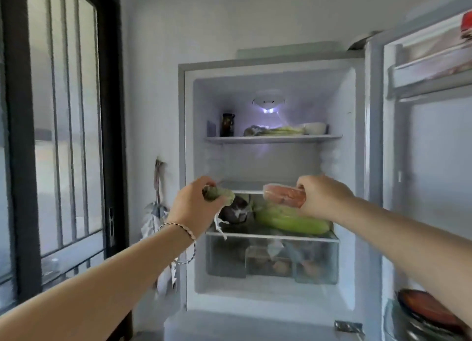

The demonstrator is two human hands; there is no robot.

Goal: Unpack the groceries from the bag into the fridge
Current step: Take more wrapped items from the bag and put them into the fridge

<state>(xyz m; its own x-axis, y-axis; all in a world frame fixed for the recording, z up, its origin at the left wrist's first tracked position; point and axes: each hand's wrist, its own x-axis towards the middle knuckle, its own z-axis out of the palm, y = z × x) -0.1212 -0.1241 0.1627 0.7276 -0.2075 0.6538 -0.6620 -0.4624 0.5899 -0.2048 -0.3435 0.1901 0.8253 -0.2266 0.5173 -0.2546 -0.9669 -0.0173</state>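
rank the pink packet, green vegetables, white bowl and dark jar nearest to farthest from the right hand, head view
1. pink packet: gripped in the right hand.
2. green vegetables: just below it, on the lower shelf.
3. white bowl: top shelf, right side.
4. dark jar: top shelf, left side.

Left forearm [115, 271], right forearm [398, 236]: bare. Left wrist: one pale braided bracelet [176, 224]; one thin dark-and-light twisted cord [194, 251], hanging in a loose loop below it.

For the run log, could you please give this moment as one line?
left hand grips green plastic-wrapped vegetable; right hand grips clear-wrapped pink meat pack; white fridge open
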